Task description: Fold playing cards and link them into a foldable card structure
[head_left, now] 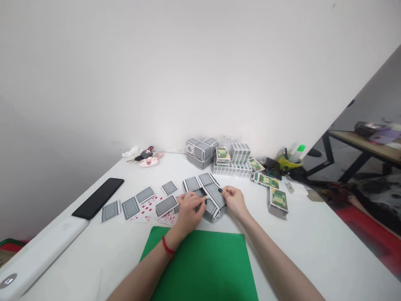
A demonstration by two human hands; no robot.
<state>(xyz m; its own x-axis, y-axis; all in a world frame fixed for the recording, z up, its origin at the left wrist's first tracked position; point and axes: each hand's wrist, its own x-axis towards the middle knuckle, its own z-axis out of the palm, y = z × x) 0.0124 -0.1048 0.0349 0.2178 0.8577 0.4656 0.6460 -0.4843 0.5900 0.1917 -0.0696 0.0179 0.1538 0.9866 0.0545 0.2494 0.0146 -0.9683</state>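
A low box made of folded playing cards [214,194], backs outward in grey, stands on the table with a dark gap in its top. My left hand [190,207], with a red cord at the wrist, has its fingers closed at the box's near left side by the gap. On the other side, my right hand [234,200] pinches the edge of a card on the box's top right. My fingers hide part of the box. Left of it lie folded cards [130,207] and loose face-up diamond cards [147,211].
A finished-looking card block [202,152] stands by the wall, beside stacked card packs [232,169]. More green card boxes [278,200] lie right. A green mat [203,263] is in front; a black phone [98,197] and white device [46,255] lie left, keys [144,154] behind.
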